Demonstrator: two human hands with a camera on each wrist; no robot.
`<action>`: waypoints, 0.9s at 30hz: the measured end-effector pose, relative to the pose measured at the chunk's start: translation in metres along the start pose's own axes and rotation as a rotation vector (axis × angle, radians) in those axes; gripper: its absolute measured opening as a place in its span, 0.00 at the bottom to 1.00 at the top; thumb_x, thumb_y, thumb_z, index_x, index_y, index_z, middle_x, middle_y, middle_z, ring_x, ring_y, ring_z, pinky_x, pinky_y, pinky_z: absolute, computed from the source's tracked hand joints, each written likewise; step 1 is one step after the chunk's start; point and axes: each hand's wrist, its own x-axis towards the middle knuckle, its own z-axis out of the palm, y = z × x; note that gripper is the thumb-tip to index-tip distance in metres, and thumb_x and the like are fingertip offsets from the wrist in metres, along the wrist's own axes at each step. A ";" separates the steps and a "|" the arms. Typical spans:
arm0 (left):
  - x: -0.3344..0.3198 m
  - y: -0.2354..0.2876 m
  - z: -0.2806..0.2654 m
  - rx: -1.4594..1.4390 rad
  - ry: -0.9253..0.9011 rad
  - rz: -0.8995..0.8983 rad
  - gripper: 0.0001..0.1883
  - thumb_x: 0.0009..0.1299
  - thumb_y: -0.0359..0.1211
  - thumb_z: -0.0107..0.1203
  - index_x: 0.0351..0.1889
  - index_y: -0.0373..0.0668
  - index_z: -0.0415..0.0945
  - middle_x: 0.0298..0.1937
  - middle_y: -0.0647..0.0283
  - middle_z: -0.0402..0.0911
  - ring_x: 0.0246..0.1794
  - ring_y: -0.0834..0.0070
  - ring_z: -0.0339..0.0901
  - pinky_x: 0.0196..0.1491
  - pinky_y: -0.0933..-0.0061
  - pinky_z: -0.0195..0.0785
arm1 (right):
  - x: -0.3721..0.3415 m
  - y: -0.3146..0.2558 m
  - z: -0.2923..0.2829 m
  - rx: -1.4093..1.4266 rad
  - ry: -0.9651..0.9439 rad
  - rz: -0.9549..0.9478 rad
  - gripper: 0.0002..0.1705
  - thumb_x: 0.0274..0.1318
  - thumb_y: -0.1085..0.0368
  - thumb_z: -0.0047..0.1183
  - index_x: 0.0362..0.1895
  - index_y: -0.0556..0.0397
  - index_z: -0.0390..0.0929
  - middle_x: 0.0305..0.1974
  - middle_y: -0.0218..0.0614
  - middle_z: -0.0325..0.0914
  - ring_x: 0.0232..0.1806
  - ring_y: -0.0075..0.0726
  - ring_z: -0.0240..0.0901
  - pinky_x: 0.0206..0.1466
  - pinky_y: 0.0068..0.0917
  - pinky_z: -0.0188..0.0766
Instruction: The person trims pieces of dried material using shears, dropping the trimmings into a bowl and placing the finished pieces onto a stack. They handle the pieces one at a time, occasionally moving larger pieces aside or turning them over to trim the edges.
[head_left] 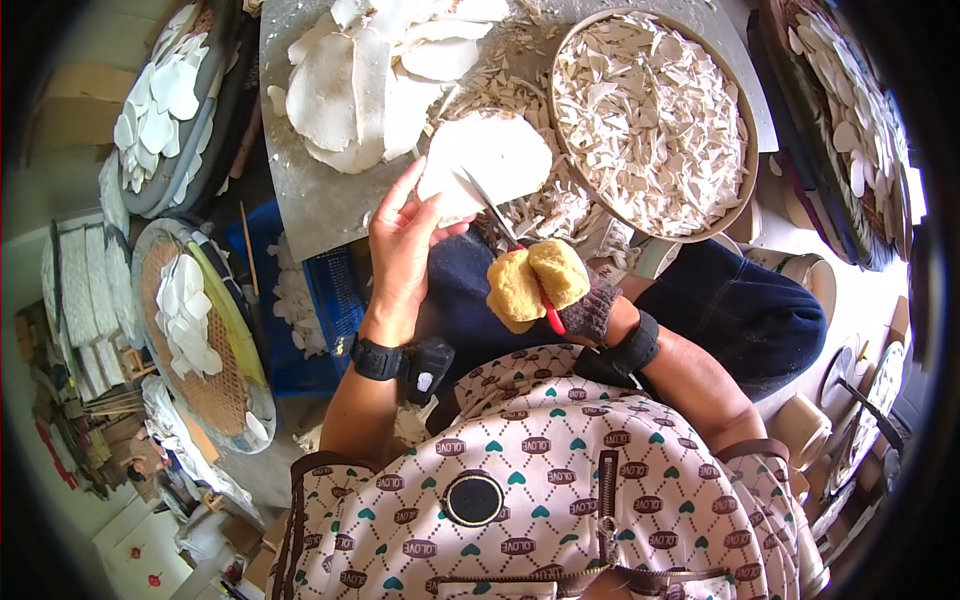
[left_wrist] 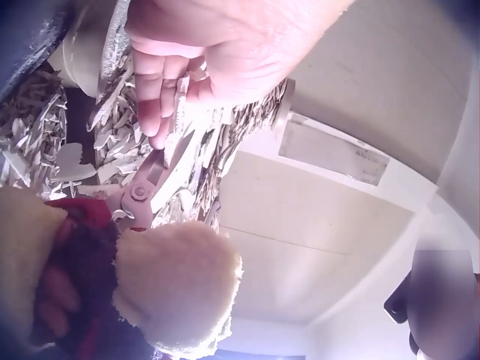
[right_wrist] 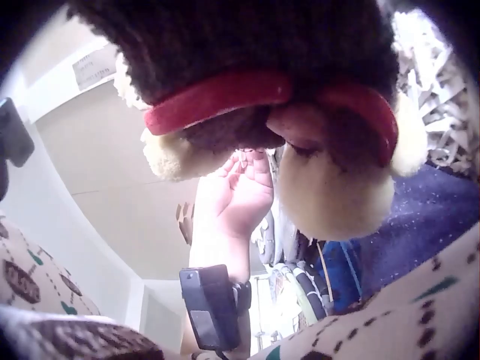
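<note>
In the head view my bare left hand (head_left: 402, 245) pinches the near left edge of a thin, flat white slice (head_left: 500, 150), with the thumb on top. My right hand (head_left: 598, 308), in a dark knitted glove, grips a pair of shears (head_left: 491, 205) with red handles and yellow sponge padding (head_left: 558, 270). The shears' blades overlap the slice near its middle. The left wrist view shows the pivot (left_wrist: 139, 192) just below the left fingertips. Red handle loops (right_wrist: 217, 103) cross the gloved fingers in the right wrist view, where the sponge hides part of them.
A round tray (head_left: 752, 150) of cut white strips stands on the board (head_left: 325, 215), right of the slice. Larger slices (head_left: 330, 95) are stacked at the back left. Beside the left arm are a blue basket (head_left: 335, 290) and a woven tray (head_left: 165, 345) of pieces.
</note>
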 end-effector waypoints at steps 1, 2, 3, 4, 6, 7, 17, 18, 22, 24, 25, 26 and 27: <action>0.001 -0.001 0.000 -0.003 0.002 -0.011 0.25 0.66 0.27 0.50 0.62 0.39 0.58 0.41 0.54 0.79 0.35 0.70 0.79 0.35 0.76 0.75 | 0.001 -0.002 0.002 -0.088 0.001 0.005 0.15 0.61 0.63 0.44 0.46 0.62 0.71 0.45 0.42 0.75 0.46 0.32 0.73 0.50 0.25 0.70; 0.002 -0.001 -0.001 -0.001 0.004 -0.019 0.25 0.66 0.27 0.50 0.62 0.39 0.58 0.41 0.54 0.79 0.35 0.70 0.79 0.35 0.76 0.75 | 0.002 -0.003 0.005 -0.113 0.022 -0.007 0.15 0.60 0.63 0.45 0.44 0.62 0.72 0.43 0.41 0.75 0.44 0.31 0.73 0.49 0.24 0.70; 0.002 -0.001 -0.001 0.002 0.005 -0.031 0.25 0.66 0.27 0.50 0.62 0.39 0.58 0.41 0.54 0.79 0.35 0.70 0.79 0.36 0.76 0.75 | 0.002 -0.004 0.010 -0.137 0.046 -0.020 0.15 0.60 0.63 0.45 0.43 0.62 0.73 0.42 0.40 0.76 0.43 0.30 0.74 0.47 0.24 0.70; 0.003 -0.001 -0.001 0.003 0.004 -0.042 0.25 0.66 0.27 0.50 0.62 0.39 0.58 0.41 0.54 0.78 0.35 0.69 0.79 0.36 0.76 0.75 | 0.003 -0.006 0.014 -0.162 0.071 -0.033 0.15 0.60 0.62 0.46 0.41 0.63 0.74 0.40 0.40 0.77 0.42 0.28 0.74 0.46 0.23 0.70; 0.006 0.001 -0.001 0.000 0.007 -0.041 0.25 0.66 0.27 0.50 0.62 0.39 0.58 0.41 0.54 0.78 0.35 0.69 0.79 0.36 0.75 0.75 | 0.005 -0.011 0.015 -0.383 0.068 -0.074 0.14 0.59 0.63 0.46 0.39 0.63 0.75 0.37 0.39 0.78 0.39 0.26 0.75 0.43 0.23 0.71; 0.007 0.003 -0.001 -0.001 0.010 -0.038 0.25 0.66 0.27 0.49 0.62 0.40 0.58 0.41 0.54 0.78 0.35 0.69 0.79 0.36 0.75 0.75 | 0.007 -0.012 0.015 -0.494 0.064 -0.093 0.14 0.58 0.63 0.46 0.37 0.63 0.75 0.36 0.38 0.79 0.37 0.26 0.75 0.42 0.23 0.71; 0.022 0.011 -0.009 -0.046 -0.014 -0.091 0.26 0.64 0.25 0.51 0.61 0.37 0.58 0.40 0.53 0.78 0.34 0.68 0.80 0.34 0.75 0.77 | 0.041 -0.017 -0.003 -0.704 -0.071 -0.153 0.14 0.52 0.67 0.53 0.45 0.55 0.73 0.41 0.37 0.76 0.43 0.31 0.73 0.48 0.24 0.68; 0.024 0.008 -0.009 -0.056 -0.013 -0.091 0.26 0.64 0.25 0.52 0.61 0.38 0.58 0.41 0.53 0.78 0.34 0.68 0.80 0.34 0.75 0.77 | 0.041 -0.016 -0.006 -0.631 -0.011 -0.100 0.13 0.51 0.67 0.54 0.43 0.56 0.73 0.39 0.37 0.76 0.41 0.30 0.74 0.45 0.24 0.69; 0.030 0.001 -0.016 -0.097 -0.041 -0.125 0.26 0.64 0.26 0.51 0.61 0.38 0.58 0.43 0.54 0.78 0.35 0.67 0.80 0.35 0.74 0.77 | 0.043 -0.023 -0.013 -0.835 0.021 -0.097 0.12 0.50 0.67 0.55 0.40 0.56 0.74 0.34 0.36 0.77 0.34 0.28 0.73 0.40 0.24 0.70; 0.031 0.004 -0.020 -0.159 -0.064 -0.154 0.26 0.64 0.25 0.51 0.62 0.38 0.58 0.45 0.53 0.77 0.36 0.66 0.80 0.35 0.74 0.77 | 0.047 -0.026 -0.006 -1.033 0.031 -0.262 0.09 0.52 0.65 0.49 0.32 0.59 0.75 0.28 0.39 0.77 0.29 0.33 0.74 0.34 0.26 0.69; 0.031 0.004 -0.023 -0.218 -0.089 -0.170 0.24 0.64 0.26 0.50 0.59 0.37 0.59 0.45 0.53 0.76 0.37 0.65 0.79 0.37 0.73 0.77 | 0.048 -0.028 -0.004 -1.132 0.034 -0.347 0.12 0.54 0.63 0.47 0.28 0.60 0.76 0.25 0.41 0.77 0.26 0.36 0.74 0.31 0.28 0.69; 0.032 0.005 -0.028 -0.219 -0.097 -0.191 0.23 0.65 0.26 0.50 0.58 0.37 0.59 0.45 0.53 0.76 0.37 0.65 0.79 0.37 0.73 0.77 | 0.049 -0.027 -0.008 -1.226 0.033 -0.416 0.10 0.52 0.64 0.48 0.27 0.60 0.76 0.25 0.42 0.77 0.27 0.38 0.74 0.31 0.28 0.69; 0.032 0.006 -0.034 -0.220 -0.105 -0.212 0.21 0.65 0.27 0.50 0.56 0.36 0.60 0.44 0.53 0.76 0.37 0.65 0.79 0.37 0.73 0.77 | 0.051 -0.025 -0.014 -1.318 0.032 -0.485 0.09 0.50 0.65 0.49 0.27 0.59 0.76 0.26 0.42 0.77 0.27 0.40 0.74 0.31 0.29 0.69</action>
